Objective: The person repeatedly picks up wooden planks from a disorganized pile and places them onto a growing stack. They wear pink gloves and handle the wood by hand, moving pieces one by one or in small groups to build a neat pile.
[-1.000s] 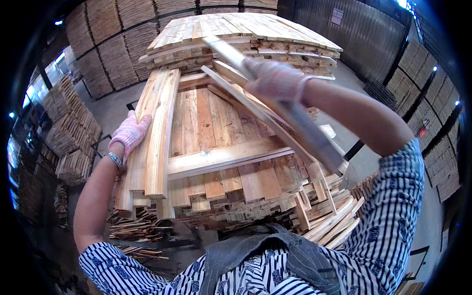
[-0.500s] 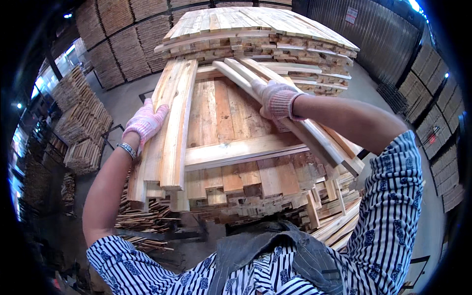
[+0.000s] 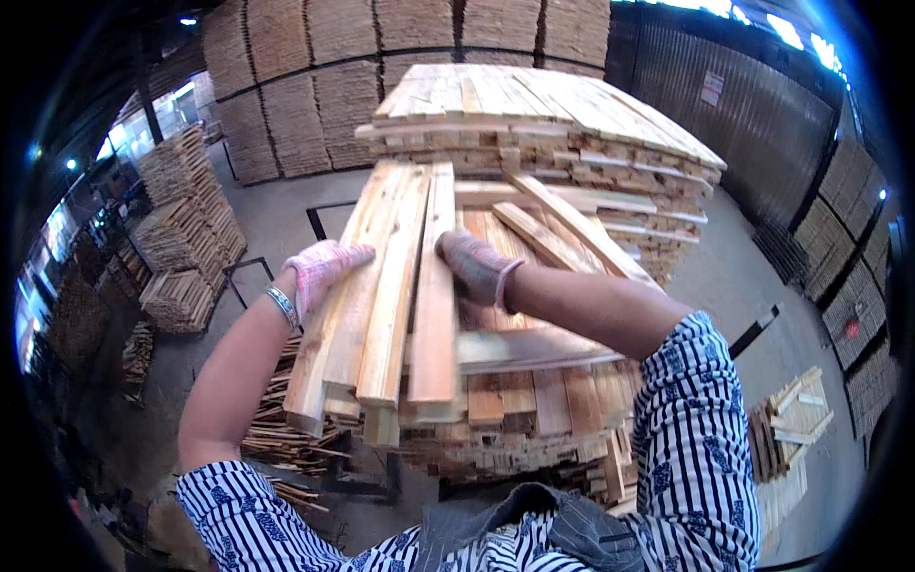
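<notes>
Several long wooden planks point(image 3: 385, 286) lie side by side at the left of the stack. My left hand point(image 3: 327, 268), in a pink and white knit glove, grips their outer left edge, thumb over the top and fingers hidden. My right hand point(image 3: 479, 271), in a greyish pink glove, holds a plank point(image 3: 437, 315) by its right side, just beside that group; a narrow gap shows between them toward the near end. Two loose planks point(image 3: 562, 224) slant across the stack beyond my right forearm. Beneath everything lies a layered board stack point(image 3: 510, 396) with a crosswise strip point(image 3: 534, 348).
A taller stack of boards point(image 3: 562, 105) stands just behind. More stacked lumber point(image 3: 186, 224) is at the left, with scrap sticks point(image 3: 300, 434) on the floor below. Wood pieces point(image 3: 796, 419) sit at the right. Bundled timber walls point(image 3: 315, 119) rise at the back.
My right hand has moved left from the slanted planks on the right, bringing a plank beside the left group. Two planks stay slanted behind. The view has shifted too.
</notes>
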A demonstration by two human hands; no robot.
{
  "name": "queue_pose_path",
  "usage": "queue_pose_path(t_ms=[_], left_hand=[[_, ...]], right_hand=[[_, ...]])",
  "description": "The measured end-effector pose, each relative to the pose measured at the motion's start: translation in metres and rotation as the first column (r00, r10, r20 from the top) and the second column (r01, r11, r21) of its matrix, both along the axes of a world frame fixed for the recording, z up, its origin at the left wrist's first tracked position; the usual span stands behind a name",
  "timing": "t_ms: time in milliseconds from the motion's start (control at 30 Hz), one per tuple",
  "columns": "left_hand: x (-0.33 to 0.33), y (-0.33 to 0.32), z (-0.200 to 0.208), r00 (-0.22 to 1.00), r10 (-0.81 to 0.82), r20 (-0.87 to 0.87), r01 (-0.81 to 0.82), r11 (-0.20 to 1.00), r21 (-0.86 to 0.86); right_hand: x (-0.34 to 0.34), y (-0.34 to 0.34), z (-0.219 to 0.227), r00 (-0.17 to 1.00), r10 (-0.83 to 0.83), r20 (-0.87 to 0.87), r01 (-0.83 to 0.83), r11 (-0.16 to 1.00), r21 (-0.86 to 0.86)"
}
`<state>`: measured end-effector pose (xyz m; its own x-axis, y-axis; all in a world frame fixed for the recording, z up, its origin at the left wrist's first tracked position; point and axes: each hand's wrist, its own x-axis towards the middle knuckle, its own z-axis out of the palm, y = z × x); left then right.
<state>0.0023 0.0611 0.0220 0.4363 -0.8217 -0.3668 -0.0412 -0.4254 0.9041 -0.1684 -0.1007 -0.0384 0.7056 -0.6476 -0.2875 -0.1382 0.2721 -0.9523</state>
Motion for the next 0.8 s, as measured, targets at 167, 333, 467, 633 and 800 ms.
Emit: queue_pose_path(t_ms=[167, 333, 467, 633, 800], left_hand=[[0.013, 0.002, -0.009, 0.999, -0.041, 0.004, 0.041, 0.998, -0.037], [0.018, 0.006, -0.018, 0.993, -0.092, 0.07, 0.1, 0.988, -0.116], [0.005, 0.001, 0.0, 0.996, -0.069, 0.055, 0.071, 0.997, -0.041], [0.024, -0.006, -0.013, 0.991, -0.113, 0.075, 0.116, 0.992, -0.04], [0.019, -0.003, -0.014, 0.976, -0.105, 0.191, 0.121, 0.99, -0.075]], right_hand=[[0.019, 0.043, 0.03, 0.952, -0.214, -0.218, 0.15, 0.949, -0.277], [0.015, 0.04, 0.032, 0.966, -0.091, -0.243, 0.007, 0.946, -0.325], [0.007, 0.047, 0.046, 0.956, -0.15, -0.252, 0.121, 0.985, -0.126], [0.014, 0.042, 0.036, 0.979, -0.117, -0.164, 0.072, 0.964, -0.254], [0.007, 0.05, 0.03, 0.983, -0.169, -0.071, 0.139, 0.939, -0.313]])
